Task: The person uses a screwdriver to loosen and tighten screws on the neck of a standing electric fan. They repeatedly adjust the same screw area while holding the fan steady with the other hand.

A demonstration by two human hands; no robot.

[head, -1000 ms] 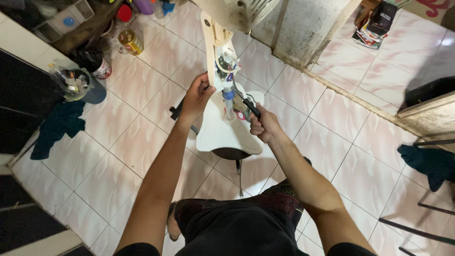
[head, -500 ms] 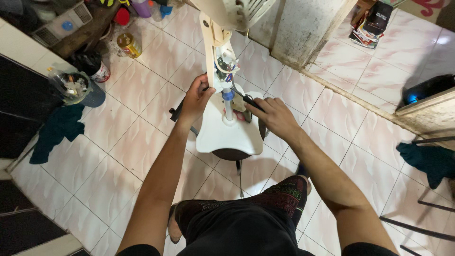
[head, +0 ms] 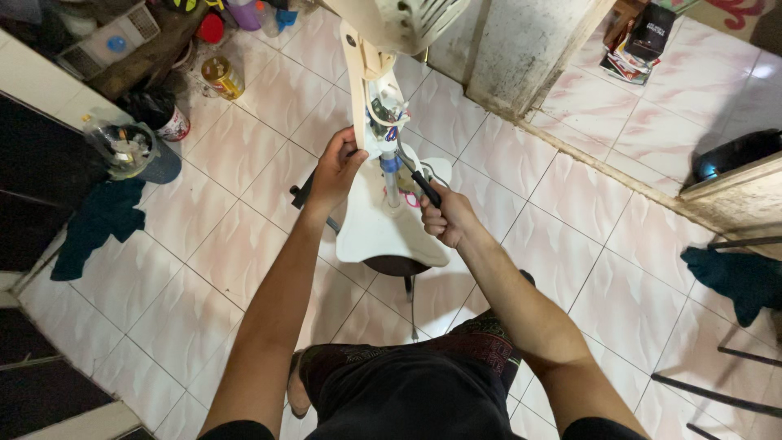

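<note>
Pale pink tiled floor (head: 244, 244) under white fan base (head: 375, 236), teal cloth (head: 98, 220), yellow jar (head: 221, 77).

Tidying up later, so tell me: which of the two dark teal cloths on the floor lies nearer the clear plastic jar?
The teal cloth on the left, just below the clear jar. The other cloth lies far right, beside thin dark metal legs.

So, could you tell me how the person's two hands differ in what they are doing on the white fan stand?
The left hand grips the edge of the white fan stand with bare fingers, while the right hand is closed around the black handle of a tool. The left hand sits higher, against the opened column; the right hand sits lower, over the stand's base, its tool pointing up into the wiring. Both reach forward over the tiled floor.
</note>
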